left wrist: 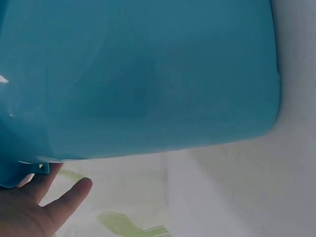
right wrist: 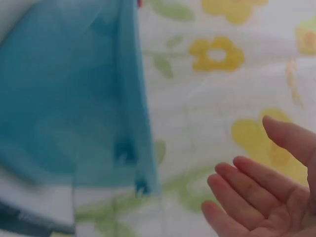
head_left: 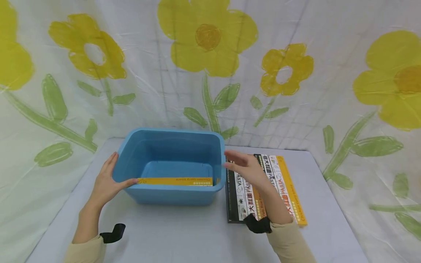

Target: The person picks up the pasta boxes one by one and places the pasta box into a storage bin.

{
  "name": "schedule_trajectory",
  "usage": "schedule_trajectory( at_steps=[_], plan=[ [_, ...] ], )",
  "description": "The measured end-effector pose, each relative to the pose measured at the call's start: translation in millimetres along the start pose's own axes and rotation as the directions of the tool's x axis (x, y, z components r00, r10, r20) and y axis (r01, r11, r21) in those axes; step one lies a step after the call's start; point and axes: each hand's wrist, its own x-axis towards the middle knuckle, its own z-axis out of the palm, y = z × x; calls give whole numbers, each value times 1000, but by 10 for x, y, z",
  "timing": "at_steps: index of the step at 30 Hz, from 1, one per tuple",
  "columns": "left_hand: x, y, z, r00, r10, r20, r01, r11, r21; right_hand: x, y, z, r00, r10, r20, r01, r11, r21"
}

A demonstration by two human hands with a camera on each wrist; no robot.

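Observation:
A light blue plastic tub (head_left: 175, 197) sits upright on the table. My left hand (head_left: 106, 181) holds its front left corner, thumb over the rim and fingers along the outside of the left wall. In the left wrist view those fingers are spread beside a small lug (left wrist: 42, 168) on the rim. Inside the tub, along the front wall, lies a yellow pasta box (head_left: 177, 181) marked chicken curry sauce. My right hand (head_left: 247, 168) is just beyond the right rim, fingers parted and palm empty; the right wrist view shows the fingers (right wrist: 247, 190) apart from the tub.
Pasta boxes (head_left: 238, 204) in black, white, orange and yellow lie side by side on the table right of the tub, partly under my right forearm. A white cloth (head_left: 141, 73) with yellow flowers hangs behind the table (head_left: 171, 233). Black straps circle both wrists.

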Motion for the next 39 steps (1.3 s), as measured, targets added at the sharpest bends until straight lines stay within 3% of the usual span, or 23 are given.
schedule_trajectory(
  at_steps=[4,9,12,16,19,21,22,27,32,39],
  plan=[
    [-3,-19,1,1000,7,-5,-7,1000,1,-322,358,-239,983,75,-170,-74,997,12],
    [4,-14,8,1000,-9,-2,9,1000,12,-730,727,-512,930,202,-306,-222,975,-32],
    [3,-9,17,1000,-20,2,20,1000,21,-953,965,-644,881,259,-397,-317,944,-88],
    [4,-5,22,1000,-17,2,17,1000,17,-1195,1339,-754,787,290,-544,-419,899,-127],
    [2,-7,18,1000,-14,-6,14,1000,11,-1334,1568,-793,749,280,-600,-457,874,-163],
    [1,-12,22,1000,-15,-7,15,1000,10,-1411,1688,-801,741,303,-600,-498,847,-187],
    [0,-12,22,1000,-16,-10,16,1000,12,-1442,1716,-806,751,333,-570,-514,837,-188],
    [1,-23,33,1000,-22,-4,22,1000,12,-1531,1976,-784,755,466,-461,-601,773,-203],
    [4,-27,31,1000,-20,-8,20,1000,16,-1579,2118,-668,760,433,-484,-595,763,-251],
    [-6,-24,25,1000,-13,-11,14,1000,12,-1710,2103,-621,729,407,-550,-618,738,-272]
  ],
)
